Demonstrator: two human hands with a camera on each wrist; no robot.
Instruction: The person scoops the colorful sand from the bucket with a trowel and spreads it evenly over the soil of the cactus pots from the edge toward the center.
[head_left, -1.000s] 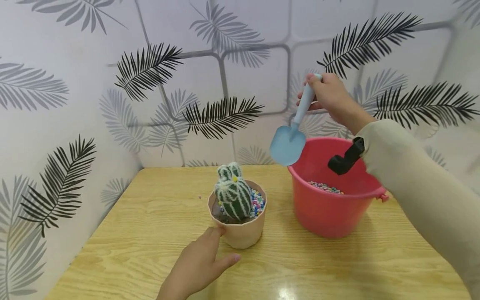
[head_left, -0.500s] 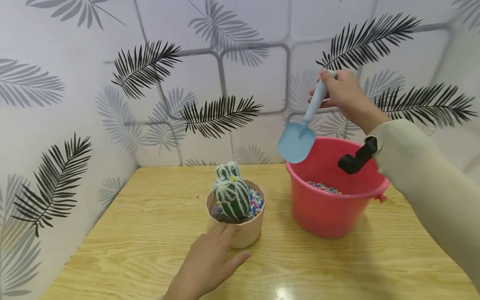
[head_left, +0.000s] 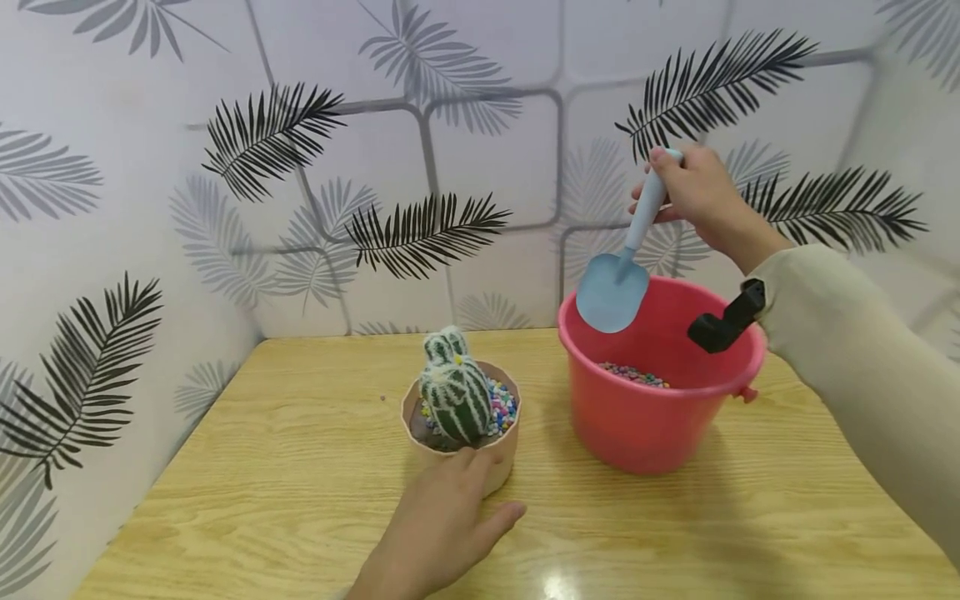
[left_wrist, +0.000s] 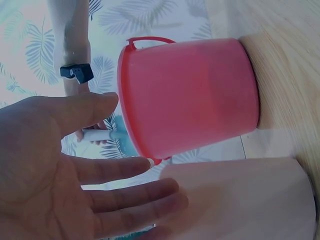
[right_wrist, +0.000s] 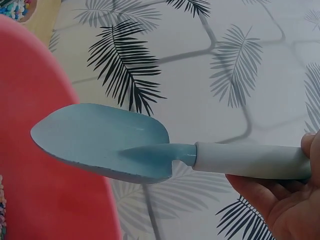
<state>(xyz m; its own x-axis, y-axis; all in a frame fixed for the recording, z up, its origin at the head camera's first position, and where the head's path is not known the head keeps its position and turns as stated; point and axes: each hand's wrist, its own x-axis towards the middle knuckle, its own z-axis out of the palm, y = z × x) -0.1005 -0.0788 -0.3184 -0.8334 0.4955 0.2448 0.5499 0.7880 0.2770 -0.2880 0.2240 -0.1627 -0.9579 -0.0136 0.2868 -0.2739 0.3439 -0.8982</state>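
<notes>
My right hand grips the pale handle of a light blue trowel, its blade pointing down over the left rim of a red bucket. In the right wrist view the trowel's blade carries nothing. Colourful pebbles lie at the bottom of the bucket. With its fingers straight, my left hand touches the near side of a peach flowerpot; the left wrist view shows its palm and spread thumb. In the pot a striped green cactus stands among dark soil and coloured pebbles.
The pot and bucket stand side by side on a wooden table, with a gap between them. A leaf-patterned wall rises behind the table's far edge. One tiny pebble lies left of the pot.
My right hand has carried the trowel rightward, from beside the bucket to over its left rim. The left hand has slid rightward across the front of the pot.
</notes>
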